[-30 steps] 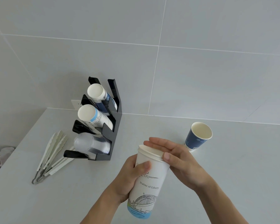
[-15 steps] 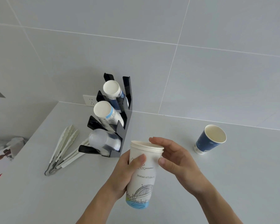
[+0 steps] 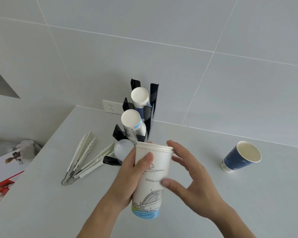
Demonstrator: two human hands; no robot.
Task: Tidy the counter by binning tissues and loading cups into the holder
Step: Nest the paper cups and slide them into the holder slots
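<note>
A: Cups first. Where does the white stack (image 3: 152, 179) sit?

B: Dead centre for me, off the grey counter (image 3: 213, 194), mouth pointing to twelve o'clock. My left hand (image 3: 127, 179) wraps its side, thumb across the print. The black holder (image 3: 151, 107) stands at eleven o'clock, close behind the stack's rim.

A: What changed?

B: A second ago my right hand (image 3: 194, 179) lay flat over the rim. Now it has come off, fingers spread, at three o'clock of the stack; I cannot tell if the thumb brushes it. I judge the stack squared up and ready to load.

A: Anything unclear?

B: The holder's lowest slot is half hidden behind my left hand. One blue cup (image 3: 239, 158) waits at three o'clock. The tongs (image 3: 86, 158) lie at nine o'clock. Crumpled tissue (image 3: 27, 146) lies beyond the counter's left edge; whether a bin holds it, I cannot tell.
</note>
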